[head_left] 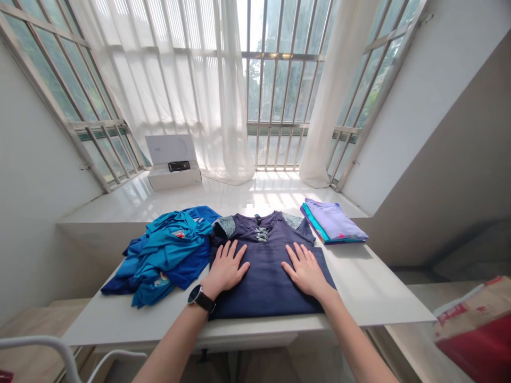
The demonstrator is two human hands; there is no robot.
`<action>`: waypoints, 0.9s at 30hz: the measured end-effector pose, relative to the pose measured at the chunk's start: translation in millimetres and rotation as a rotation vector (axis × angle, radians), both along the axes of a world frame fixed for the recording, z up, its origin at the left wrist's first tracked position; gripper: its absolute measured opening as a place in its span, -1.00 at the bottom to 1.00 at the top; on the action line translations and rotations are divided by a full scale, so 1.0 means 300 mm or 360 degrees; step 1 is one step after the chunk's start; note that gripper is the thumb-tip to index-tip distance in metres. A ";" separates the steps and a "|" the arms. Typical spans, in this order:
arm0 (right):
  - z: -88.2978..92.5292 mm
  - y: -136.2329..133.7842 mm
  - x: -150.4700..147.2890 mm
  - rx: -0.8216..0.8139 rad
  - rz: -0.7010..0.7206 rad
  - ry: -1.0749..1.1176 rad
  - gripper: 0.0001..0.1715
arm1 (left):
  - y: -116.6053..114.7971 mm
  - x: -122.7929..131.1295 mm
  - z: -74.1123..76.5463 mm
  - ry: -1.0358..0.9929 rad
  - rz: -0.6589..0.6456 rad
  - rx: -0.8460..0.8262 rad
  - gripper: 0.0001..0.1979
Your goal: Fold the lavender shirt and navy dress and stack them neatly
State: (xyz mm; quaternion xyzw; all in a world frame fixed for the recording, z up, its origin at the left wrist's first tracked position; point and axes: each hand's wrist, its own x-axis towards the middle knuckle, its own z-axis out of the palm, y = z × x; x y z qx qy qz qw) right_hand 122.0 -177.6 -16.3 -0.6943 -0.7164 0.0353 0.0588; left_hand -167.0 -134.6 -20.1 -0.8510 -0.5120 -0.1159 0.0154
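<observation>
Daylight from a barred window (275, 90) falls over a white table (371, 298) set against the sill (231, 197). On the table, directly before the person, a navy shirt (267, 287) lies flat, neckline toward the window, its lower part doubled up into a straight edge across the chest. Left hand (225, 268) and right hand (305, 270) rest palm down on that doubled layer, fingers spread loosely, gripping nothing. Should the palms slide unevenly, the layer could skew or wrinkle, as the fabric looks thin and smooth. The near edge lies just beside the table's edge, so a pull toward the body might drag it over. A wristwatch (202, 298) could snag the cloth. To the left, a crumpled heap of blue clothes (171, 244) crowds one sleeve; a sideways sweep might tangle the two. Near the other shoulder, a folded stack (339, 221) has slightly offset layers, so a knock could slide its lilac top piece. Beyond, a white box (175, 180) stands on the sill.
</observation>
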 end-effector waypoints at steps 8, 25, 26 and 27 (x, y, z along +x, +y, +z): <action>0.002 -0.128 0.034 0.0562 0.0215 0.0218 -0.38 | -0.148 -0.004 0.072 -0.0048 0.0045 0.0264 -0.42; -0.096 -0.455 0.100 0.0272 0.0003 0.0198 -0.15 | -0.445 -0.091 0.009 -0.0079 -0.0068 0.0342 -0.42; -0.082 -0.444 0.101 0.0266 -0.0024 0.0201 -0.18 | -0.458 -0.105 -0.001 -0.0080 -0.0024 0.0378 -0.45; -0.057 -0.427 0.098 0.0265 -0.0040 0.0208 -0.22 | -0.471 -0.123 -0.013 -0.0083 0.0034 0.0421 -0.46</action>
